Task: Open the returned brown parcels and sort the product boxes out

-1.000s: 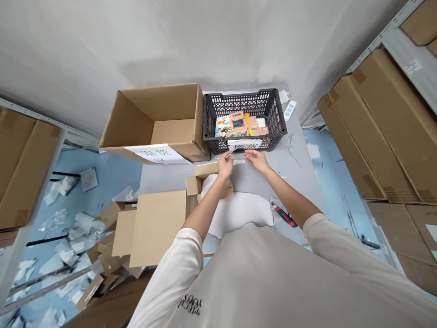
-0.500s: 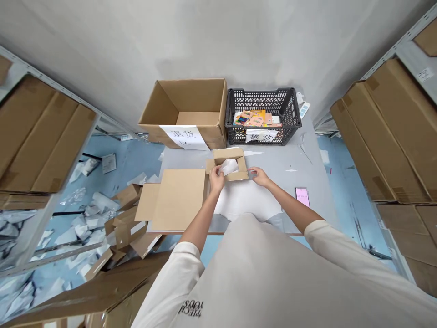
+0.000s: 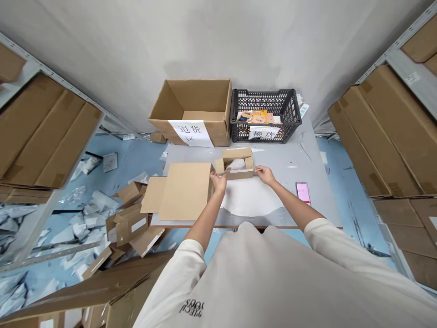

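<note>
A small open cardboard box (image 3: 235, 164) with white wrapping inside sits on the grey table (image 3: 297, 155). My left hand (image 3: 218, 181) grips its near left corner, fingers closed on the front flap. My right hand (image 3: 265, 174) pinches the near right corner of the same flap. A white sheet (image 3: 249, 200) lies on the table just in front of the box, under my forearms. A flat piece of cardboard (image 3: 184, 191) lies to the left of my left hand.
A large open carton (image 3: 194, 109) with a paper label and a black plastic crate (image 3: 266, 116) holding colourful packets stand at the table's back. A pink phone (image 3: 302, 191) lies at the right. Stacked cartons fill shelves on both sides. Scrap cardboard and paper litter the blue floor at left.
My hands came back from the crate's label to the small box and now hold its front flap at both corners. The view has shifted back and to the left.
</note>
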A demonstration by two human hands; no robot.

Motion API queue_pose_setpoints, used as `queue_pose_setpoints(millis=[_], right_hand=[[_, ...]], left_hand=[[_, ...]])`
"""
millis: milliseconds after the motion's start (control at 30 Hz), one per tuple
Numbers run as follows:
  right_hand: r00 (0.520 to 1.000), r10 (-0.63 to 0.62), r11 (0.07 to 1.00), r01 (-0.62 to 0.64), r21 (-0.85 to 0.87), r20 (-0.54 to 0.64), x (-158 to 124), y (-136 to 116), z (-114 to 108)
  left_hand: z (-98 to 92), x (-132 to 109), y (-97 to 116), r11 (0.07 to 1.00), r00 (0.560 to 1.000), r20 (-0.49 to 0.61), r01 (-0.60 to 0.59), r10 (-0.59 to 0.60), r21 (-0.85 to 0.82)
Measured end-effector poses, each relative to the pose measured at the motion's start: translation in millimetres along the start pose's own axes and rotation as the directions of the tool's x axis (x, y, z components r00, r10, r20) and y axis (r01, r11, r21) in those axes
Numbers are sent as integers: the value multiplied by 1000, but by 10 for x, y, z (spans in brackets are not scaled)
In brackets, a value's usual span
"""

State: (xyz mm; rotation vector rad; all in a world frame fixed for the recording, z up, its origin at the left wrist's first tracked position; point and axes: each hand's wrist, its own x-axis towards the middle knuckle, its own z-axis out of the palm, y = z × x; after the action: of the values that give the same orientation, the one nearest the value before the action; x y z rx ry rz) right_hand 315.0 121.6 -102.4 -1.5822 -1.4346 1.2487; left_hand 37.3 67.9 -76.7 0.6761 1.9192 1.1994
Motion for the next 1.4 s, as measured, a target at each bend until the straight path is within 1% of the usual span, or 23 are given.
queue_pose_setpoints(millis=[33,100,167,233,267,333,400,500,567,633,700,733,800,900,933,1000,1100,1200,1300,1400], right_hand=[[1000,-4,1000,4,6,-1,-41,2,-55],[1000,-19,1000,19,22,3,-135,8,-171],[1000,-31,999,31,40,0,-243,18,-276],[1000,-28,998,28,55,2,-365,32,-353],[1000,-20,998,19,62,10,-430,39,-379],[1000,2,997,-4,71,27,-559,54,-405],[999,24,998,-26,65,24,-682,67,-407],[999,50,998,-50,43,-9,-838,82,-388],[997,68,997,-67,41,-41,-919,91,-376],[993,99,994,-97,41,-64,-975,100,-370],[989,137,990,-135,33,-62,-1003,109,-372],[987,149,989,-148,26,-57,-1005,114,-375],[986,148,989,-148,11,-74,-986,125,-384],[976,149,987,-156,-33,-160,-917,147,-401],[971,155,984,-168,-55,-179,-891,155,-410],[972,157,978,-177,-107,-177,-844,169,-440],[984,109,979,-131,-159,-138,-806,171,-528],[992,43,988,-60,-145,-117,-794,124,-654],[991,-44,994,30,-108,-130,-765,0,-761],[975,-144,988,132,-79,-169,-695,-212,-785]], left_hand=[[11,-24,-10,1000,1000,26,11,-11,1],[40,-88,-21,999,999,43,28,-29,39],[71,-170,-34,998,999,54,-13,9,66],[96,-263,-64,997,991,122,-57,51,49],[101,-311,-88,996,980,180,-90,83,28],[88,-399,-152,984,939,304,-176,163,15],[40,-458,-228,964,898,390,-255,205,80],[-55,-474,-330,923,851,481,-335,210,189],[-89,-451,-373,892,816,518,-407,257,198],[-81,-431,-397,868,793,533,-456,295,199],[-38,-430,-406,866,792,538,-456,288,208],[-8,-439,-408,872,799,533,-443,278,210],[54,-475,-409,890,833,491,-400,254,218],[138,-555,-408,921,903,382,-303,194,247],[162,-584,-406,927,919,355,-272,171,258],[209,-643,-400,929,935,324,-239,142,282],[277,-732,-371,916,937,309,-261,165,304],[334,-834,-291,902,929,289,-316,231,294],[345,-942,-132,888,913,254,-383,321,256],[273,-1028,83,866,886,204,-455,417,209]])
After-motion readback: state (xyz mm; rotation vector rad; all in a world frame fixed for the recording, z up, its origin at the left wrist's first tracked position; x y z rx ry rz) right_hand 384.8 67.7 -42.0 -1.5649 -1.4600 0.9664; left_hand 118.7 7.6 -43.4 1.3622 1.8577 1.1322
